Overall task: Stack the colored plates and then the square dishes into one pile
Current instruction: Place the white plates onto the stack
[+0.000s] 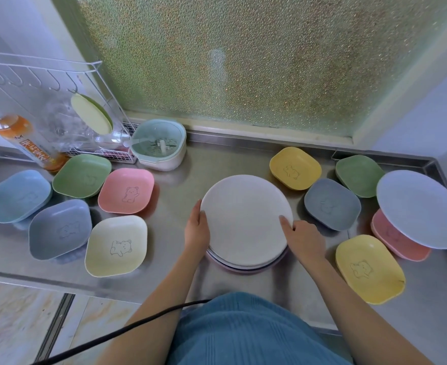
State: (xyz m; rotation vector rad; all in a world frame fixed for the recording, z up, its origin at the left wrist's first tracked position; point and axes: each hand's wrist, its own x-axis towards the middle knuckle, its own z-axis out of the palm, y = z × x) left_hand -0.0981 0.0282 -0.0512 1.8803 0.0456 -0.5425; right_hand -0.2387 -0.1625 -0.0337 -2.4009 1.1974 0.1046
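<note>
Left hand: the left hand (196, 230) clasps the left rim of the round white plastic plate (246, 219).
Right hand: the right hand (302, 238) grips the same plate's right rim, thumb lying on top.
Pile: that plate tops a short stack of round plates (246, 268) at the centre of the steel desk (217, 159); pinkish and purplish edges peek out beneath.
Done: apparently most round plates are gathered.
Left, plates: a round pale-blue plate (420, 209) rests on a pink square dish (399, 245) at far right.
Left, dishes: all square dishes lie loose, such as the cream bear-printed square dish (117, 246) and the yellow square dish (370, 268).
</note>
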